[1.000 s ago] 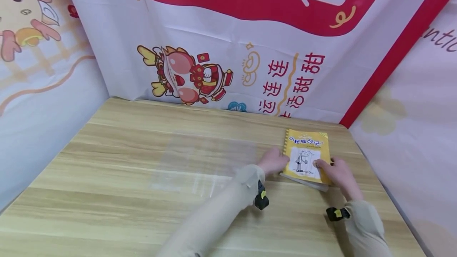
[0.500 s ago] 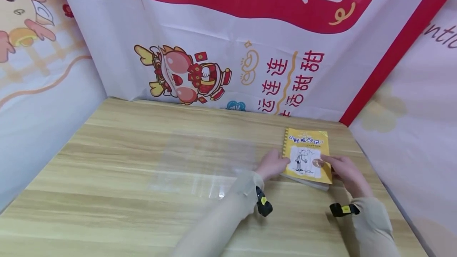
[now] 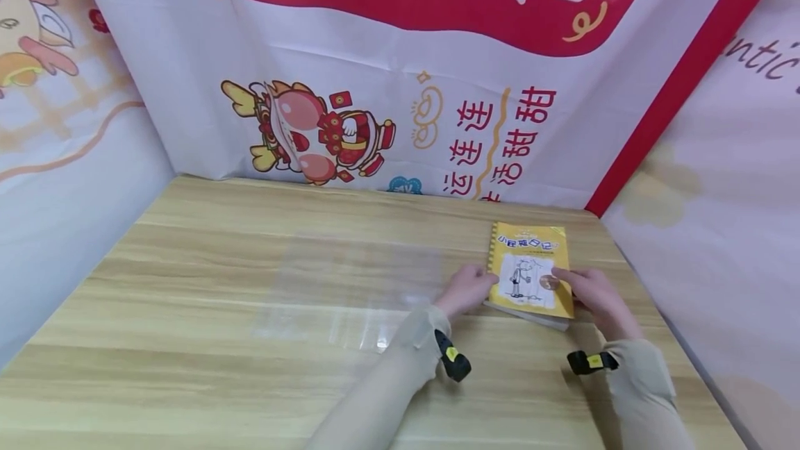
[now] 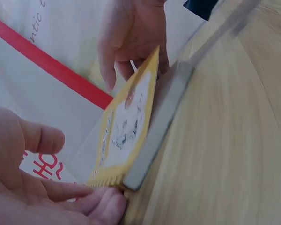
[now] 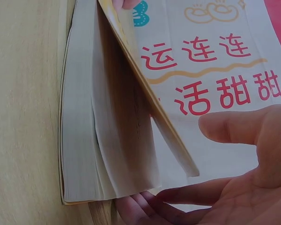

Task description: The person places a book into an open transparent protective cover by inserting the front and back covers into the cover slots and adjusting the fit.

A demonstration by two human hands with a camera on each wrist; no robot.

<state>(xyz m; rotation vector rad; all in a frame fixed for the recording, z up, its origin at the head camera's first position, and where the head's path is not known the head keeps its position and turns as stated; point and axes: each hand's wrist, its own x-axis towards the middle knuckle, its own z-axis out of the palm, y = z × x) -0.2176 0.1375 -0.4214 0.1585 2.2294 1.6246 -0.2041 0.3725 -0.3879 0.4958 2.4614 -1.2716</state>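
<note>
A yellow-covered book (image 3: 528, 280) with a cartoon figure lies toward the table's right side. Its front cover (image 4: 126, 122) stands partly raised off the pages, as the left wrist view shows. My left hand (image 3: 465, 290) is at the spine; its fingertips (image 4: 107, 206) touch there while the thumb (image 4: 47, 139) stays apart from the cover. At the opposite edge is my right hand (image 3: 596, 297), with fingers (image 5: 136, 208) against the lower page edges. In the right wrist view, that thumb (image 5: 225, 126) is spread away from the cover.
A clear plastic sheet (image 3: 350, 290) lies flat on the wooden table (image 3: 156, 339), left of the book. A printed cloth (image 3: 375, 40) hangs along the back, and light cloth walls (image 3: 719, 228) border the sides.
My right thumb has shifted up off the round brown spot on the cover, which now shows. My left hand stays at the spine. The head view has swung slightly right.
</note>
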